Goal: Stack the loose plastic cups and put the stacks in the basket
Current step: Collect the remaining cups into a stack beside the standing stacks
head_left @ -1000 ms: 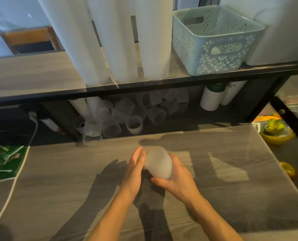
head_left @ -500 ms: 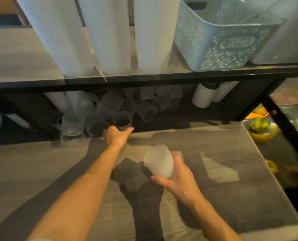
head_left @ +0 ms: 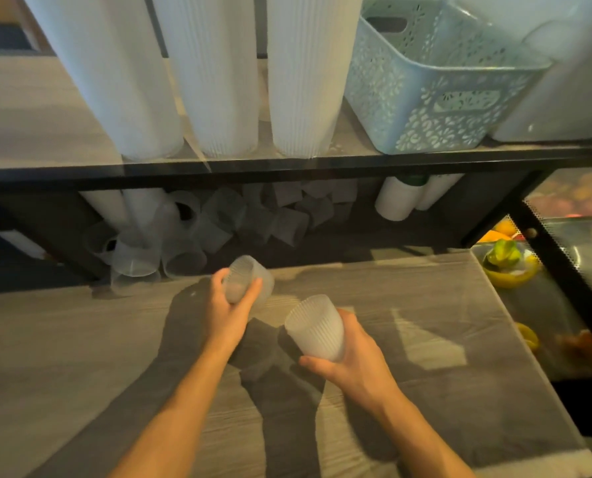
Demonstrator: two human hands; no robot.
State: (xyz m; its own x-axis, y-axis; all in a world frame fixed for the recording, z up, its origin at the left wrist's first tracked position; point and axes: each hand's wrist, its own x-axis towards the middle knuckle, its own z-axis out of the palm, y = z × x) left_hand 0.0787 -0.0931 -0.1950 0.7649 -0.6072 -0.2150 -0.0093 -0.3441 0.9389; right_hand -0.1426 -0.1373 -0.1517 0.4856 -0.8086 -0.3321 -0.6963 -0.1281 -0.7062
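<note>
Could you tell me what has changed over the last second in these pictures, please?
The left hand left the cup in the right hand, reached to the loose cups under the shelf, and now holds one cup drawn back over the table. The right hand kept gripping its ribbed cup; the basket stays on the shelf.

Grey wood-grain table (head_left: 81,357), black shelf frame (head_left: 287,165), fruit bowl (head_left: 510,270) at right.
</note>
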